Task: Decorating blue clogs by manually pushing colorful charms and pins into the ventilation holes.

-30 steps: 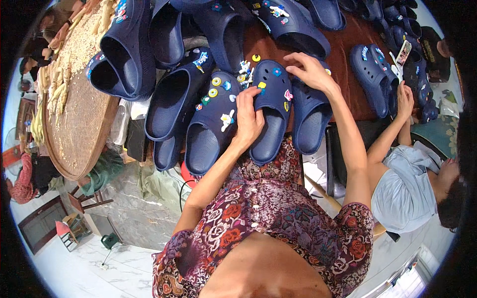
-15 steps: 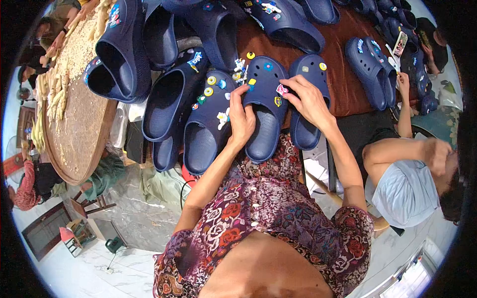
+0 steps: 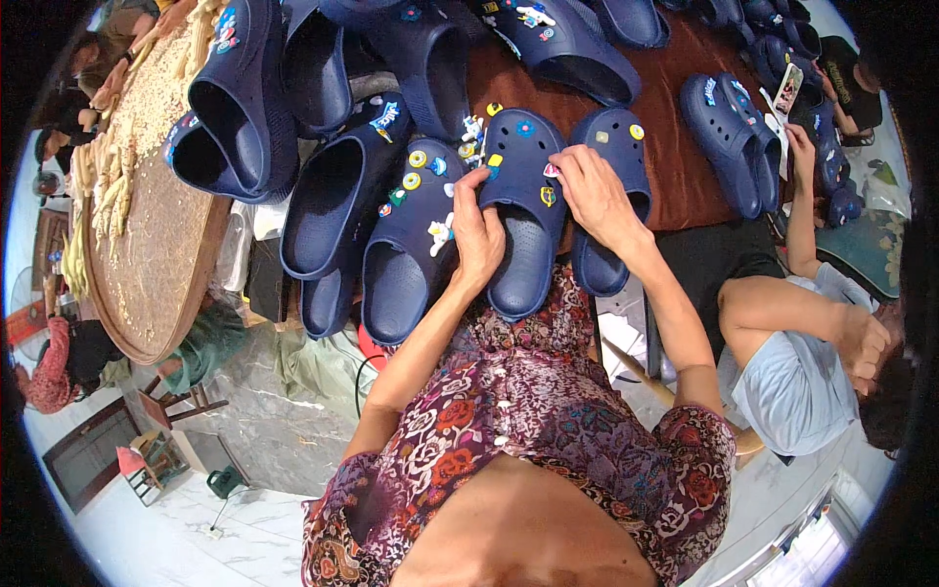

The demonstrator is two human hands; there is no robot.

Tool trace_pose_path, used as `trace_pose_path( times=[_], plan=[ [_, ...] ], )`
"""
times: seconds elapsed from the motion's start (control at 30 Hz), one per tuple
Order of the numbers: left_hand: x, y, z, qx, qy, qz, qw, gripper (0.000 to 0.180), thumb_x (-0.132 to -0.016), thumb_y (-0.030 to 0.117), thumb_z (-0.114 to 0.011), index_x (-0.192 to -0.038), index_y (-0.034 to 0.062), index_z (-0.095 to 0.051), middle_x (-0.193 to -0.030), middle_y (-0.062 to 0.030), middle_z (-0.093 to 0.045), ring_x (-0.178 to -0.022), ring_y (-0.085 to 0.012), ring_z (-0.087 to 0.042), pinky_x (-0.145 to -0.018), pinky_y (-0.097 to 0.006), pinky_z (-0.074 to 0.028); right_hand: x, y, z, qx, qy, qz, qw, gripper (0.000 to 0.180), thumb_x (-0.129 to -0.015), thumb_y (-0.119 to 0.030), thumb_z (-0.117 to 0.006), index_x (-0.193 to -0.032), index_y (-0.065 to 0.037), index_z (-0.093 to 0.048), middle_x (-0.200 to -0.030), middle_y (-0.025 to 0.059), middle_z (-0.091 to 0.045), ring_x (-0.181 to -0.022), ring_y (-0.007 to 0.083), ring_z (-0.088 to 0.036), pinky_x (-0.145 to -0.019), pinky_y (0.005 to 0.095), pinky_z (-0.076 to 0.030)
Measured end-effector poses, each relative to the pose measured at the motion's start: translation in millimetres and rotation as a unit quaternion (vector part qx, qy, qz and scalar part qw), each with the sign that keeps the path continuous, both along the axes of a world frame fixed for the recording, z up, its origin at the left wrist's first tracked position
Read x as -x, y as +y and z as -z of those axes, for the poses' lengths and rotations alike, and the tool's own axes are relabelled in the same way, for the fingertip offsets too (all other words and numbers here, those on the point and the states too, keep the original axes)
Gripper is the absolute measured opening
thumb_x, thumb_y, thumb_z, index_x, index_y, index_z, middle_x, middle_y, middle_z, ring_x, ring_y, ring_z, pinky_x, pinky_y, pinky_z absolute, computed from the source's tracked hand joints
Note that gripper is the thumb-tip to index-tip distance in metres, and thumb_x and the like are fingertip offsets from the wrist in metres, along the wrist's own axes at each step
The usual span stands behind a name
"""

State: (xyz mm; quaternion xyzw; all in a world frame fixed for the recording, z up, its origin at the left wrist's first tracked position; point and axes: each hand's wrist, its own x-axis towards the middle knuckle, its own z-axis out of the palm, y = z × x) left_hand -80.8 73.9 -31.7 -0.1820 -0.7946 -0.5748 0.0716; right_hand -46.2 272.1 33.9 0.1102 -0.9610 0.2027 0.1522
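A navy blue clog [image 3: 520, 249] lies in front of me with its toe pointing away. My left hand [image 3: 478, 237] grips its left side, fingertips curled over the edge beside a yellow charm [image 3: 496, 160]. Between thumb and fingertips, my right hand [image 3: 599, 201] pinches a small pink-and-white shoe charm [image 3: 551, 170] against the clog's upper right side. My fingers partly cover this charm. A blue flower charm [image 3: 526, 128] sits near the toe, and a yellow-green one [image 3: 547, 197] lower on the right. Under my right wrist rests another navy clog [image 3: 599, 262].
A decorated clog [image 3: 399, 284] stands left of my left hand, with loose charms [image 3: 472, 137] by its toe. More clogs crowd the brown cloth [image 3: 675, 161]. At right, a seated person [image 3: 802, 362] reaches toward a clog pair [image 3: 729, 137]. A round tray [image 3: 147, 264] holds corn.
My right hand has shifted slightly, its fingers now closer over the pink charm, which shows less. My left hand stays put. The person at right has moved their arm and head a little.
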Motion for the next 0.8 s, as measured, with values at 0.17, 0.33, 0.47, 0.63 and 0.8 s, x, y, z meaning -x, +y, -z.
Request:
trace_pose_path(
  times=[0.17, 0.33, 0.47, 0.63, 0.8],
  plan=[
    [0.6, 1.5, 2.2, -0.003, -0.003, -0.003, 1.0, 0.048, -0.082, -0.013, -0.039, -0.128, -0.003, -0.048, -0.121, -0.0223, -0.058, -0.114, -0.0337, -0.059, -0.101, -0.038, -0.043, 1.6, -4.5, 12.0, -0.014, 0.018, 0.02, 1.0, 0.026, -0.083, 0.0, -0.061, -0.109, -0.001, -0.058, -0.097, 0.0143, -0.054, -0.092, 0.0327, -0.058, -0.078, 0.0419, -0.051],
    [-0.2, 2.3, -1.7, -0.015, -0.024, 0.011, 1.0, 0.05, -0.076, -0.016, -0.042, -0.125, -0.0044, -0.047, -0.121, -0.0249, -0.054, -0.117, -0.0402, -0.053, -0.105, -0.043, -0.04, -0.9, -8.7, 16.7, 0.007, 0.043, 0.057, 0.997, 0.024, -0.082, 0.002, -0.061, -0.106, -0.001, -0.06, -0.092, 0.0145, -0.054, -0.088, 0.0325, -0.059, -0.076, 0.0413, -0.052],
    [-1.4, 4.1, -6.6, -0.001, 0.0, 0.011, 1.0, 0.051, -0.076, -0.015, -0.043, -0.125, -0.0044, -0.047, -0.122, -0.0246, -0.053, -0.117, -0.0404, -0.052, -0.105, -0.044, -0.039, -3.9, -8.4, 11.6, 0.006, 0.022, 0.073, 0.997, 0.024, -0.085, 0.001, -0.061, -0.108, 0.0, -0.059, -0.094, 0.0152, -0.055, -0.092, 0.0337, -0.06, -0.078, 0.0431, -0.052],
    [-3.0, 5.9, -5.7, -0.001, 0.007, 0.007, 1.0, 0.049, -0.079, -0.015, -0.042, -0.126, -0.0034, -0.048, -0.122, -0.0206, -0.053, -0.118, -0.0339, -0.052, -0.106, -0.039, -0.038, -4.6, 0.9, -0.3, 0.114, -0.059, 0.036, 0.991, 0.03, -0.094, -0.016, -0.06, -0.116, 0.004, -0.06, -0.102, 0.0181, -0.058, -0.097, 0.0371, -0.061, -0.082, 0.0445, -0.051],
    [-3.2, 8.5, -6.0, 0.008, 0.026, 0.005, 1.0, 0.049, -0.077, -0.015, -0.042, -0.124, -0.0035, -0.049, -0.121, -0.0203, -0.054, -0.117, -0.0348, -0.052, -0.107, -0.039, -0.037, -1.2, -14.2, 3.6, 0.08, -0.062, 0.123, 0.987, 0.034, -0.091, -0.024, -0.066, -0.109, 0.004, -0.064, -0.098, 0.0196, -0.06, -0.088, 0.0384, -0.064, -0.077, 0.0445, -0.052]
  ],
)
